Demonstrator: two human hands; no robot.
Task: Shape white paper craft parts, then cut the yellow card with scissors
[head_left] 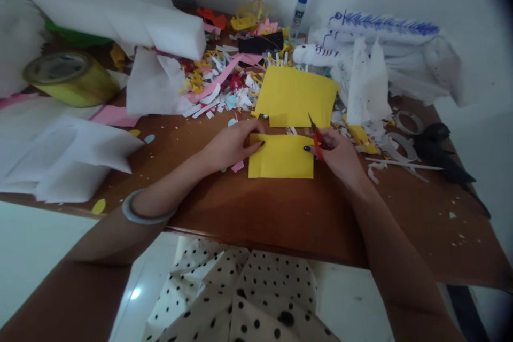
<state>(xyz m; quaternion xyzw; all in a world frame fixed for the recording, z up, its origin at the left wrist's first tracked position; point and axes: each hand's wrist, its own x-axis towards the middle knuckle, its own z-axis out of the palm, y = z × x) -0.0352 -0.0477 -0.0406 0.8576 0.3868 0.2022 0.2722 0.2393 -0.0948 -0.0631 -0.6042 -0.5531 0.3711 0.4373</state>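
A small yellow rectangle of paper (284,160) is held just over the front part of the wooden table, a faint crease near its left side. My left hand (236,144) pinches its left edge, thumb on top. In my right hand (336,152) is a pair of red-handled scissors (317,144), the dark blades pointing up and away from me. The right thumb also rests at the paper's right edge. Behind it lies a larger yellow sheet (298,96) with an uneven edge, on top of paper scraps.
Colourful paper scraps (224,88) heap along the back. A glue bottle (298,15) stands by the wall. White foam sheets (120,16) and a yellow tape roll (72,77) are at left. Tape rings (401,147) and a black object (441,155) lie right. The table's front edge (264,251) is near.
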